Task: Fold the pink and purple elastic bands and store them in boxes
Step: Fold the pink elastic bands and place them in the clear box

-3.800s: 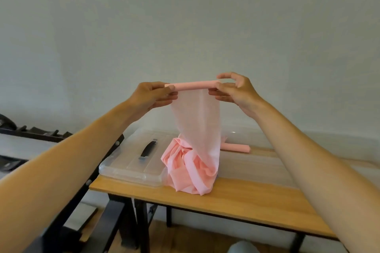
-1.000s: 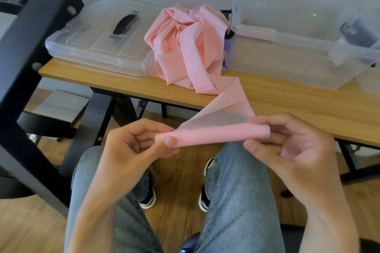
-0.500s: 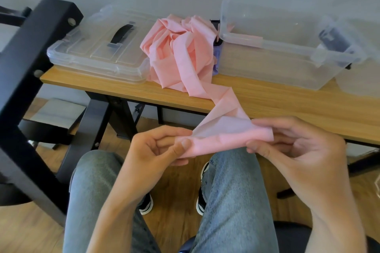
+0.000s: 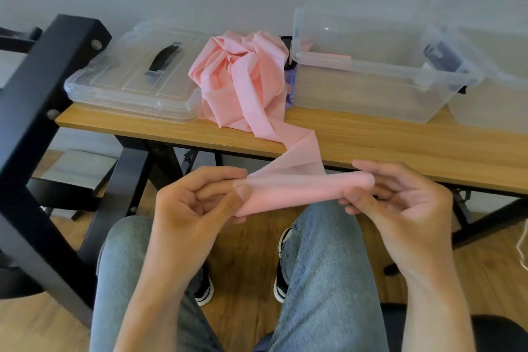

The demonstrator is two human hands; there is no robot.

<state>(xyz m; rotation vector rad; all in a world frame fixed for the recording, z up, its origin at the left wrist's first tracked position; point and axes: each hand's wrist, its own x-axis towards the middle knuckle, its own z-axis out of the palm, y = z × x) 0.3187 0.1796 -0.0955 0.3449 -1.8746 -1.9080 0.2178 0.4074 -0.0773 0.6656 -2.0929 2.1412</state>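
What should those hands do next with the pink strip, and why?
Probably roll or fold once more toward the table. Both the left hand and right hand pinch the ends of the pink band, whose tail runs up to a crumpled heap on the table, so much remains unfolded.

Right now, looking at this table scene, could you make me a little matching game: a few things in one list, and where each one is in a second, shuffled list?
Things:
1. pink band roll
2. pink heap
3. lid with black handle
4. open clear box

Places:
A. on the table's left end
B. on the table, right of the pink heap
C. between the left hand and the right hand, in front of the table
D. on the table, between the lid and the box

Pairs: 1-C, 2-D, 3-A, 4-B
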